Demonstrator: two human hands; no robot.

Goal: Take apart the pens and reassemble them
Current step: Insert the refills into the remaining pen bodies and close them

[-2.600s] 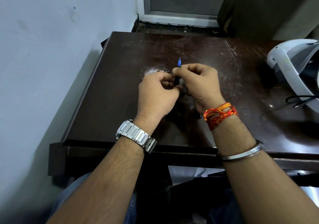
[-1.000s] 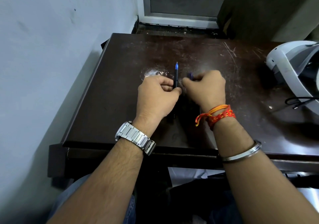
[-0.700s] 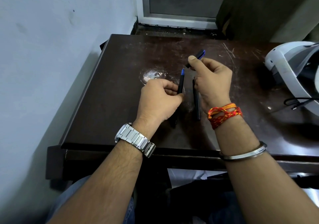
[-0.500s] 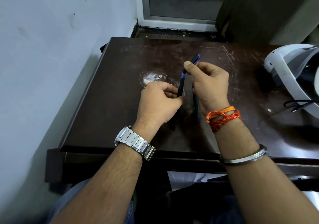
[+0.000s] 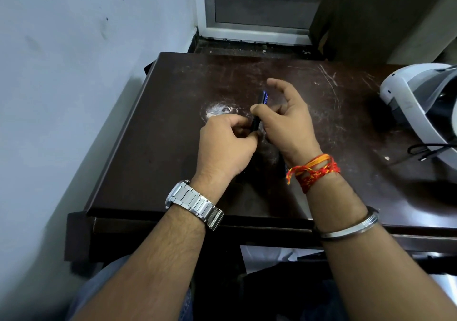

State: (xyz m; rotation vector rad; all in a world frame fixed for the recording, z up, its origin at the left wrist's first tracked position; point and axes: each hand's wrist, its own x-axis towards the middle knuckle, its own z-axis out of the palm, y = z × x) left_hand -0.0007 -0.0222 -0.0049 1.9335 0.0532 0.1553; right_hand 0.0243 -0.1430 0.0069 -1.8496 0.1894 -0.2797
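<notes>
- Gripping the pen [image 5: 256,123] barrel in closed left hand [image 5: 226,145], long axis pointing away over the desk [image 5: 153,132].
- Pinching its cap [image 5: 262,97] end with right hand [image 5: 284,120] (other fingers spread), nearer the tip.

Table [image 5: 173,127]: dark brown, pale scratches, whitish scuffed patch.
Pen [image 5: 258,113]: black barrel, blue at far end.
Watch [image 5: 195,203]: silver metal links.
Wrist threads [image 5: 312,171]: red and orange.
Bangle [image 5: 351,229]: silver.
Headset [image 5: 418,98]: white and grey.
Wall [image 5: 74,61]: pale blue-white.

left hand [image 5: 226,145] gripping pen [image 5: 258,113] | right hand [image 5: 284,120] pinching its capped end | over table [image 5: 160,135]
</notes>
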